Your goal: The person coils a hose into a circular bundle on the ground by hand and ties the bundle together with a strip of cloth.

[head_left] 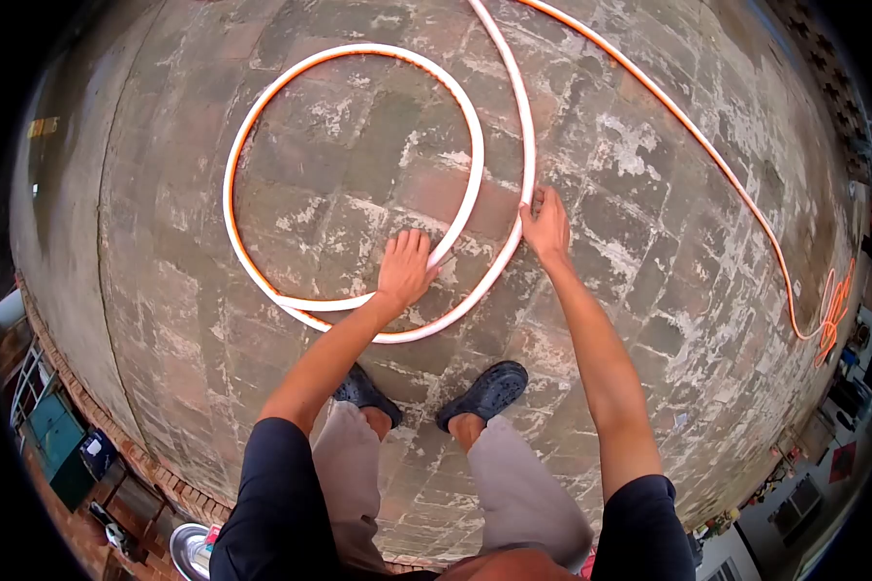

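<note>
Worn paving (344, 160) fills the head view, bounded by a brick edge (181, 494) at lower left. White-and-orange hose (478, 145) lies looped on it, ahead of the dark clogs (484, 395). Left hand (404, 268): wrapped over the inner loop. Right hand (547, 228): thumb against the outer run, finger closure undetermined. Judged fairly light, springy, robust; best held one hand per run. Paving extends either side; orange bundle (831, 315) sits far right, well apart.
</note>
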Available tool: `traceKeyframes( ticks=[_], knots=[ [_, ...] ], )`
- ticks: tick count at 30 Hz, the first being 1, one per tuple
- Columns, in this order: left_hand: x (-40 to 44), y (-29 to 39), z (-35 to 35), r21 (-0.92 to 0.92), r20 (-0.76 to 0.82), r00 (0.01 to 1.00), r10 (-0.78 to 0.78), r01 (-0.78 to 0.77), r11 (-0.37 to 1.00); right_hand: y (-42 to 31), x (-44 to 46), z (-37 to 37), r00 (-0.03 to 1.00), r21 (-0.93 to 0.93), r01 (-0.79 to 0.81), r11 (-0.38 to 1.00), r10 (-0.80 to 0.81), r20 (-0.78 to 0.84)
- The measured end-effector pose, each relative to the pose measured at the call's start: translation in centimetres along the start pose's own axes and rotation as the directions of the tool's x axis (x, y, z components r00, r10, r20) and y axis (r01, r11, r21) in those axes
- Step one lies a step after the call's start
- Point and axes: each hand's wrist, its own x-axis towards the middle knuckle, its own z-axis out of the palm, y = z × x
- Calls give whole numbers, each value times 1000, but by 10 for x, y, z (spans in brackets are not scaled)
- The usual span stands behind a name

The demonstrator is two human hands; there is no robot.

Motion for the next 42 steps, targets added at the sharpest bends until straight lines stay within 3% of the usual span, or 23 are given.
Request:
traceKeyframes(
  ticks=[1,3,5,7,8,10,13,15,16,19,20,21,23,25,27,31,33,36,37,39,41,42],
  knots=[
    [7,-5,13,21,-15,1000,-17,17,1000,0,17,11,999,41,31,999,-30,-13],
    [-1,-8,33,65,154,974,166,-177,982,2,24,32,989,-64,96,993,-103,-107],
    [-15,-1,34,118,136,943,305,-321,940,0,33,32,992,-82,76,994,-84,-98],
    [-45,3,37,88,60,858,510,-514,854,-1,31,32,990,-58,93,994,-99,-99],
    [-59,0,42,83,178,799,575,-594,800,-5,33,33,990,-59,101,993,-107,-95],
    [-93,5,51,58,185,797,575,-593,803,-8,21,26,992,87,125,988,-122,-36],
    [-120,6,56,44,231,774,589,-613,789,0,9,30,978,125,208,970,-210,2],
    [-115,-9,44,18,180,799,573,-586,810,-2,12,23,970,117,227,967,-236,65],
    [-128,-13,39,-77,257,837,483,-480,874,-6,5,27,978,84,198,976,-203,56],
    [-175,-19,8,-97,363,816,450,-447,889,-23,-8,36,987,7,130,991,-130,89],
    [-186,-18,5,-107,437,823,363,-353,929,-29,-10,40,990,-57,136,989,-133,48],
    [-192,-25,9,-107,443,821,360,-350,931,-33,-11,45,990,-120,138,983,-139,0],
    [-204,-49,22,88,334,833,441,-493,866,-44,-7,52,986,-186,155,970,-163,-31],
    [-212,-80,25,103,369,786,495,-564,819,-39,8,58,963,-263,208,942,-245,-114],
    [-215,-109,24,149,319,820,474,-538,830,-47,21,56,959,-321,220,921,-264,-100],
    [-202,-142,12,142,372,755,540,-622,770,-40,25,51,961,-242,212,947,-247,-123],
    [-186,-152,5,87,326,774,543,-596,798,-19,24,46,975,-172,115,978,-145,-171],
    [-140,-165,-11,143,124,814,567,-580,802,27,12,11,960,-198,115,973,-160,-229],
    [-120,-167,-18,196,81,820,566,-570,798,45,2,-1,954,-223,111,968,-167,-248],
    [-82,-168,-26,249,148,844,515,-536,807,73,-32,-24,973,-214,-50,975,-2,-232],
    [-52,-153,-36,296,66,832,551,-544,785,130,-78,-30,952,-207,-64,976,-2,-306],
    [-43,-146,-35,302,77,820,568,-562,770,149,-112,-30,965,-238,-95,967,30,-262]
  ],
)
